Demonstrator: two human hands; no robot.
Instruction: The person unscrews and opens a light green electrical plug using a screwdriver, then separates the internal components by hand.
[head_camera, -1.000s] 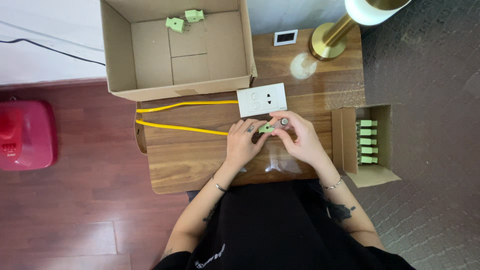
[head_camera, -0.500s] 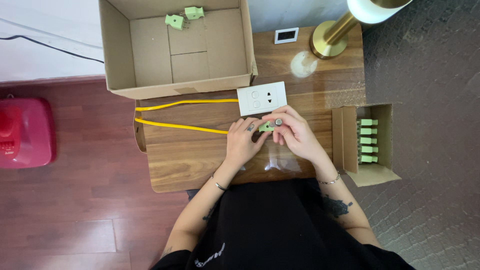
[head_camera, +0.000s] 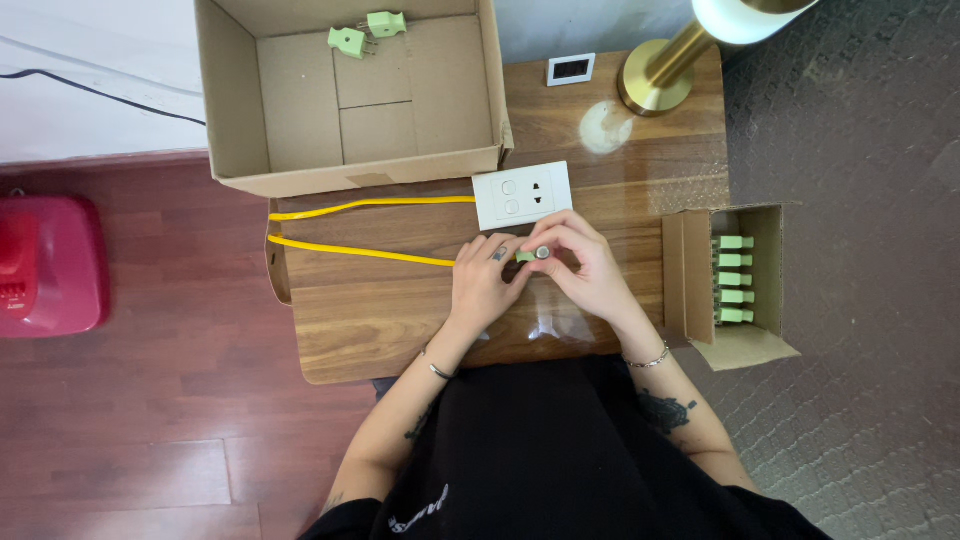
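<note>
Both my hands meet over the middle of a small wooden table (head_camera: 400, 320). My left hand (head_camera: 485, 285) and my right hand (head_camera: 585, 265) together pinch a small green plug (head_camera: 532, 255), whose round grey end faces up between the fingertips. A yellow cable (head_camera: 365, 250) runs from under my left hand toward the table's left edge and loops back to a white socket plate (head_camera: 522, 194) lying just beyond my fingers.
A large open cardboard box (head_camera: 350, 150) stands at the back left holding two green plugs (head_camera: 365, 32). A small open box (head_camera: 735, 285) with several green plugs sits at the right. A brass lamp base (head_camera: 655, 75) and small white device (head_camera: 571, 69) stand behind. A red object (head_camera: 45, 265) lies on the floor, left.
My hands have stayed together on the plug, with only slight finger shifts. The boxes, cable and socket plate have not moved.
</note>
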